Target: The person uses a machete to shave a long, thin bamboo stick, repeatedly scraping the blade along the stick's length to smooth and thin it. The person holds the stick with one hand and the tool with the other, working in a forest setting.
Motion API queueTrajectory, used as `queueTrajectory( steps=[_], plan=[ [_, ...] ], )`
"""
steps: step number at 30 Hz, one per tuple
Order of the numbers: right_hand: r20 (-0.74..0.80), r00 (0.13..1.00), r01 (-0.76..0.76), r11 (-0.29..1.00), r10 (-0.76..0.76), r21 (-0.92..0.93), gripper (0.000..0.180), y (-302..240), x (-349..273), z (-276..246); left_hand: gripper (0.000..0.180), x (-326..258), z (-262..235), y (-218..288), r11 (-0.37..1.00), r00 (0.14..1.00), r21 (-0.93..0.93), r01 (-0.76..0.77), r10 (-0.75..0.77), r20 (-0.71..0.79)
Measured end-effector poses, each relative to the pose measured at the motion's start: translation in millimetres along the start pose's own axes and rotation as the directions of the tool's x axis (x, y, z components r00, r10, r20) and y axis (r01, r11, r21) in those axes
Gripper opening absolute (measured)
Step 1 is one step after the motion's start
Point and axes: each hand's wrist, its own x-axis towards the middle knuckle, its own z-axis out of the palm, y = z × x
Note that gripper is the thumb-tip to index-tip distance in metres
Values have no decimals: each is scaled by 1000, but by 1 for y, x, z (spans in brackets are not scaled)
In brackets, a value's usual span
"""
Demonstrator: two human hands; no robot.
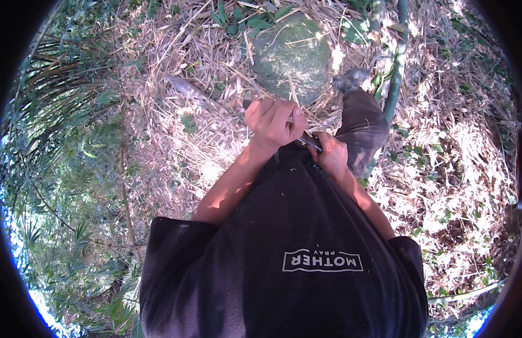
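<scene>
My left hand is closed in a fist in front of my belly. It grips a long, slim dark tool that looks like a knife. One blunt end pokes out on the far left side of the fist; a narrow dark length slants toward my right hand. That hand sits lower and closer to my body, its fingers curled at the tool's near end. My fingers and the dark shirt hide where the tool ends.
A large greenish flat-topped stone lies ahead among dry leaves. My dark-trousered leg and shoe stand to its right. Beside them runs a green bamboo stem. A greyish piece of wood lies left; leafy plants fill the left side.
</scene>
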Motion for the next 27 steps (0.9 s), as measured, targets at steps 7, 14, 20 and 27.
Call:
queueTrajectory(
  steps=[7,14,20,27],
  plan=[
    [27,999,32,999,-33,16,33,1,6,0,14,-9,-3,1,999,999,49,22,-24,38],
    [217,974,101,985,-69,-141,36,35,13,42,14,-95,35,-51,899,880,173,403,-432,195],
    [191,980,72,991,-50,-110,36,44,9,48,15,-95,33,-46,928,901,145,344,-370,226],
    [97,987,140,975,-125,-172,21,60,8,63,16,-96,40,-43,941,922,125,313,-333,196]
  ],
)
